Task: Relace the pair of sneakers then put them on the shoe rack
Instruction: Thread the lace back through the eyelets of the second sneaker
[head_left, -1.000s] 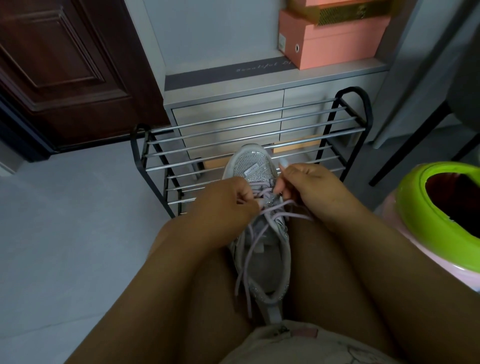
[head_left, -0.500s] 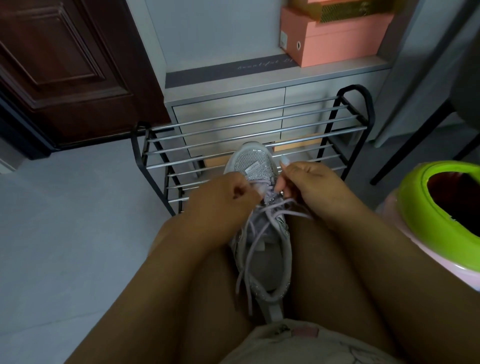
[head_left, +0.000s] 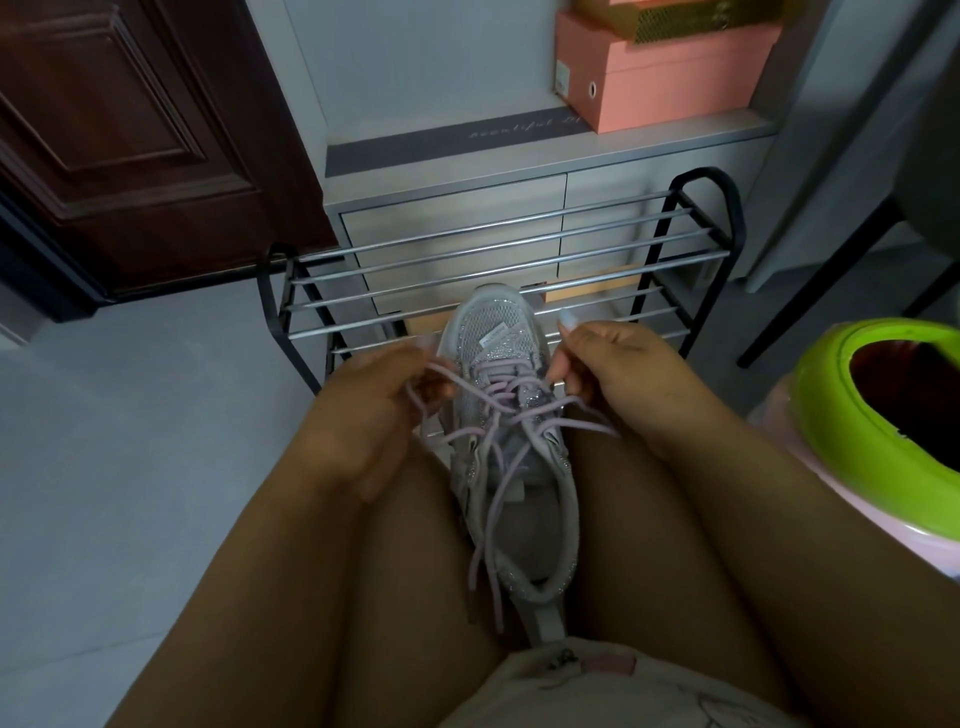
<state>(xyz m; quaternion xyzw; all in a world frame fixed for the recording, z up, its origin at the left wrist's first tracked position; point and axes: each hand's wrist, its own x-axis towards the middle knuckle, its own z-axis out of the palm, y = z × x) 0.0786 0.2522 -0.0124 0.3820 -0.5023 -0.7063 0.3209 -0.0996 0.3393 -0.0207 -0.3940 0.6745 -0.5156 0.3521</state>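
Note:
A grey, glittery sneaker (head_left: 498, 343) lies between my thighs, toe pointing away toward the shoe rack (head_left: 519, 270). Its pale lilac lace (head_left: 493, 405) crosses the lower eyelets, and loose ends trail down over the shoe's opening. My left hand (head_left: 363, 415) pinches one lace strand to the left of the shoe. On the right side of the tongue, my right hand (head_left: 618, 374) pinches the other strand. Both strands are drawn outward. Only one sneaker is visible.
The black-framed rack with metal bars stands on the grey floor before a low grey cabinet (head_left: 447, 213). Pink boxes (head_left: 670, 67) sit on the cabinet. A green-rimmed bin (head_left: 852, 415) is at my right, a dark wooden door (head_left: 130, 145) at the left.
My hands were close together over the shoe's tongue; they have moved apart, pulling the lace strands out to each side and uncovering the laced eyelets.

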